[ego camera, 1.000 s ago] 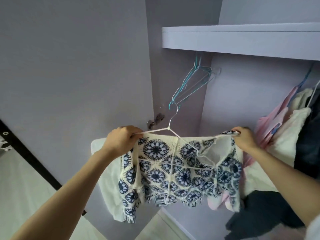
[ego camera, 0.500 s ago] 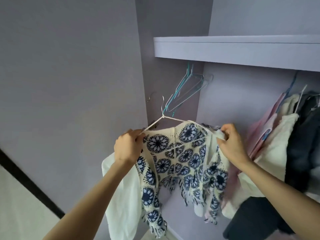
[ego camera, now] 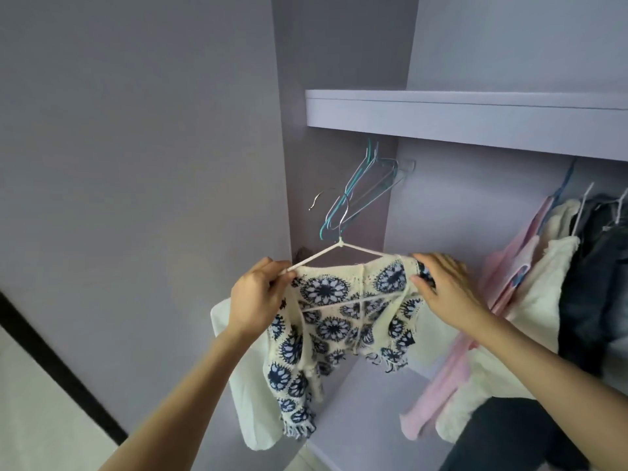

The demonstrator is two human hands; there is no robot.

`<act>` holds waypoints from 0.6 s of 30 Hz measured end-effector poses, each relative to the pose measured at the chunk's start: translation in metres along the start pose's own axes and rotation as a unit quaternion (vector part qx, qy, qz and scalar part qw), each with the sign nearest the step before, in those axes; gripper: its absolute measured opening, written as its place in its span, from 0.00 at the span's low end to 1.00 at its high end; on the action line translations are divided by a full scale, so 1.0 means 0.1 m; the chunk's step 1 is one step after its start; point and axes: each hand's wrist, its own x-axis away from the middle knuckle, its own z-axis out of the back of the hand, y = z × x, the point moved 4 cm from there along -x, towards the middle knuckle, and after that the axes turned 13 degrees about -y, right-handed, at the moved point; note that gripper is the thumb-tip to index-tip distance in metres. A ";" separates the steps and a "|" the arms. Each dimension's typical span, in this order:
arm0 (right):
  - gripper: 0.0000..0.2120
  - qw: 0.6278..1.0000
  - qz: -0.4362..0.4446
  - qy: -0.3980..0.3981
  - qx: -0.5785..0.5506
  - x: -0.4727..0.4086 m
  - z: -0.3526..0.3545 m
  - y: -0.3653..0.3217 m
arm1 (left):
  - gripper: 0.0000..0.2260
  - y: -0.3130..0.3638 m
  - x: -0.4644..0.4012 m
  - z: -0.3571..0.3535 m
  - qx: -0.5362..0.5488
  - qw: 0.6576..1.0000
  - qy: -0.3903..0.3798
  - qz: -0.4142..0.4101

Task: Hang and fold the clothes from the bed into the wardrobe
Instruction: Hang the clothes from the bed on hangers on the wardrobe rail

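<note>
Hands [ego camera: 258, 297] [ego camera: 445, 294] grip a white hanger [ego camera: 339, 248] carrying the crochet top [ego camera: 339, 311]. Level both shoulders before hooking it inside the wardrobe.

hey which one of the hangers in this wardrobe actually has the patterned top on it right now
The white hanger gripped by the left hand, carrying the blue-and-cream crochet top. The teal and grey hangers behind it under the shelf hang bare.

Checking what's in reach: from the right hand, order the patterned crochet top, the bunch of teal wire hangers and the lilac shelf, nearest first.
From the right hand:
1. Patterned crochet top, under its fingers.
2. Teal wire hangers, up and left.
3. Lilac shelf, overhead.
</note>
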 end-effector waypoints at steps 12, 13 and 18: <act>0.03 0.989 -0.137 -0.021 -0.059 0.41 -0.01 0.18 | 0.26 -0.62 0.09 -0.12 0.070 0.975 -0.148 0.153; 0.04 0.986 -0.152 -0.026 -0.060 0.44 0.01 0.23 | 0.22 -0.65 0.08 -0.15 0.068 0.971 -0.162 0.165; 0.05 0.974 -0.207 -0.025 -0.092 0.62 0.11 0.39 | 0.11 -0.53 -0.08 -0.27 0.125 0.974 -0.153 0.110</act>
